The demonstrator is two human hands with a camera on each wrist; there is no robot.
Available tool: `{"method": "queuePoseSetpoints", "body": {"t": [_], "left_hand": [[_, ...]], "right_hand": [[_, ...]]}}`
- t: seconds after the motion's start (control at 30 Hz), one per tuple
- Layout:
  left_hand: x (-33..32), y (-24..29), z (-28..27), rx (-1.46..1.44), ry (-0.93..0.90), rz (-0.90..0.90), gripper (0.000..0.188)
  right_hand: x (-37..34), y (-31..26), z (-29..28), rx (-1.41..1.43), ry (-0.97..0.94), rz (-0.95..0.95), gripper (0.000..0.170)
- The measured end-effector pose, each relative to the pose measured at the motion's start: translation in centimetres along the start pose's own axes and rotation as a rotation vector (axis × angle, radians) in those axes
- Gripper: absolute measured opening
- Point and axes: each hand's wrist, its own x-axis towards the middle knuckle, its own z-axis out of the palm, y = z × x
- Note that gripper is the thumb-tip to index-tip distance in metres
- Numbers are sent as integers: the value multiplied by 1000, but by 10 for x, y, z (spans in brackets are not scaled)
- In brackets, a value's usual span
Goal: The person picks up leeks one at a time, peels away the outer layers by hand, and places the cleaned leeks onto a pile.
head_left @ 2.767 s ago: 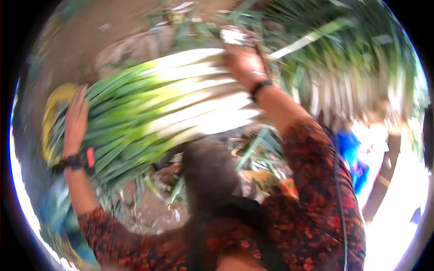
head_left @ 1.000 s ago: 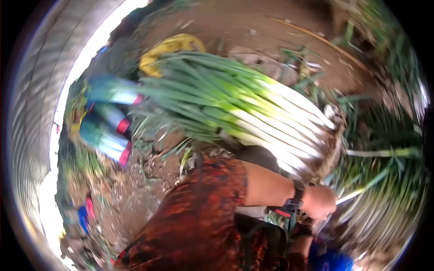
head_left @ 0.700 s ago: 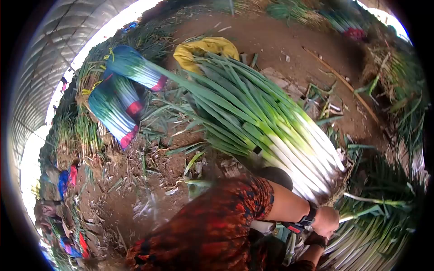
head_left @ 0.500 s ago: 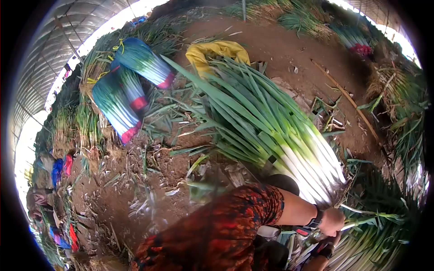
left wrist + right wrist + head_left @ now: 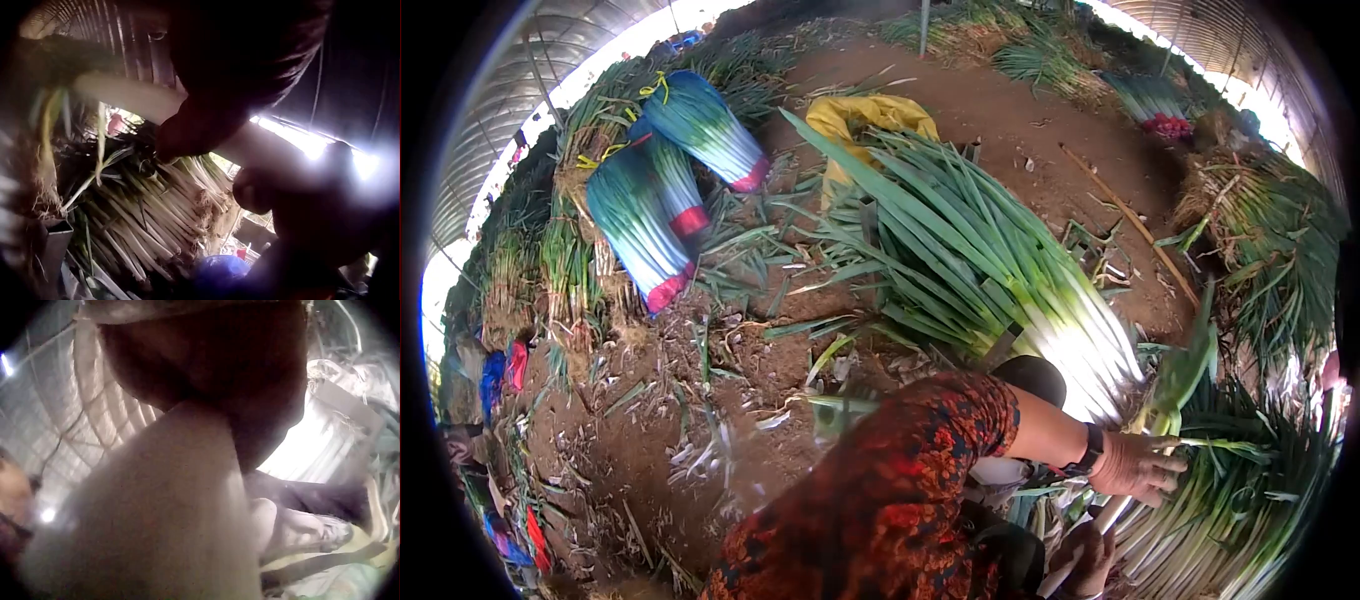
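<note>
A thick green onion (image 5: 1170,405) slants up between my hands, its green leaves at the top. My left hand (image 5: 1140,468) holds its pale stalk from above, with the thumb and fingers across it in the left wrist view. Lower down, my right hand (image 5: 1085,560) grips the stalk near its bottom end. Close up in the right wrist view, the blurred white stalk (image 5: 169,506) runs out of the dark right hand (image 5: 212,375). A large laid-out stack of cleaned green onions (image 5: 1000,260) lies just ahead, its white ends towards my hands.
A heap of uncleaned green onions (image 5: 1230,500) lies at right, beneath the hands. A yellow sack (image 5: 870,115) sits behind the stack. Wrapped bundles (image 5: 635,220) with red ends lie at left. A wooden stick (image 5: 1130,215) rests on littered soil (image 5: 730,420).
My hands have gone from both ends of the cleaned stack to the heap at right. Half a second ago they were close together; now they are apart along one green onion, its leaves raised.
</note>
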Motion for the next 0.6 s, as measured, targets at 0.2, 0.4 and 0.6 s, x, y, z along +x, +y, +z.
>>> {"method": "queuePoseSetpoints", "body": {"t": [0.2,0.4,0.6], "left_hand": [[2,-17,-119,384,-820,-235,8],[-73,-53,-172,537,-608,-433,11],[-122,-33,-232,596,-567,-723,13]], "right_hand": [[2,-57,-21,248,-376,781,58],[13,16,-50,-332,-327,88,30],[60,-48,-28,-829,-57,-291,48]]}}
